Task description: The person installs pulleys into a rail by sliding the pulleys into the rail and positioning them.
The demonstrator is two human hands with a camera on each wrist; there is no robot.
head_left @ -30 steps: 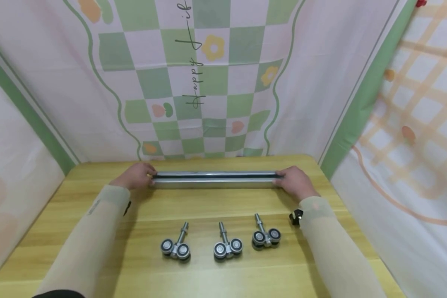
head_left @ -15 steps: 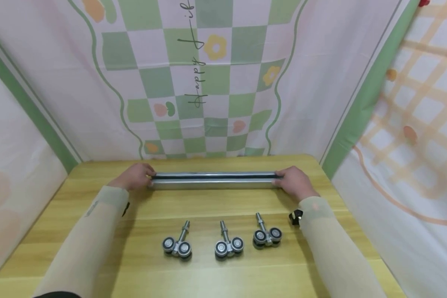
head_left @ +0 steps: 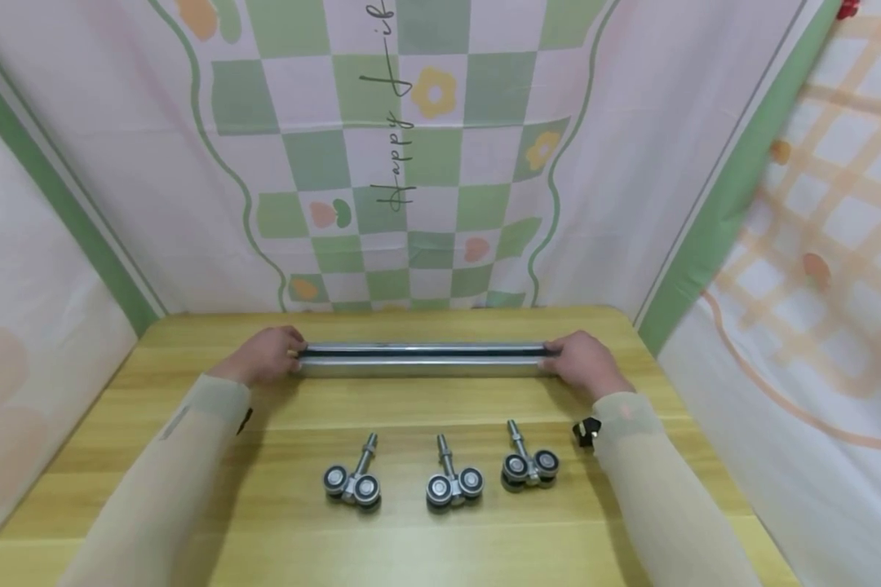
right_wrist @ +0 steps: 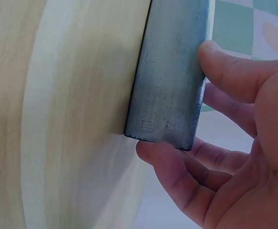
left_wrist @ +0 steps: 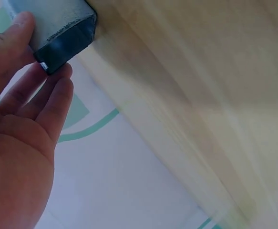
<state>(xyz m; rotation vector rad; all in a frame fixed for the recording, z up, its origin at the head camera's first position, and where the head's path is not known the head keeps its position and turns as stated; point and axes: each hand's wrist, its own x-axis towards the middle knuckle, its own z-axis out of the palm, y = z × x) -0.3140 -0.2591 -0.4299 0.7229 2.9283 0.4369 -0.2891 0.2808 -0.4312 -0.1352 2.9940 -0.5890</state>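
A long metal channel rail (head_left: 422,368) lies across the far part of the table, its slot facing up. At its left end my left hand (head_left: 267,356) pinches it between thumb and fingers; the left wrist view shows the hollow open end of the rail (left_wrist: 57,28) beside the fingertips. My right hand (head_left: 583,361) grips the other end, and in the right wrist view the thumb lies on one edge of the rail (right_wrist: 169,81) with a finger across its end. Nearer to me lie three roller trolleys with threaded bolts: left (head_left: 352,485), middle (head_left: 455,487), right (head_left: 530,467).
The wooden table (head_left: 411,554) carries all these things. Behind it hangs a checked curtain (head_left: 440,163), close to the far edge. More patterned cloth (head_left: 837,269) hangs at the right, and white cloth (head_left: 37,285) at the left.
The head view has shifted slightly. Both hands keep their hold on the rail's ends, and the rail and trolleys show no clear movement on the table.
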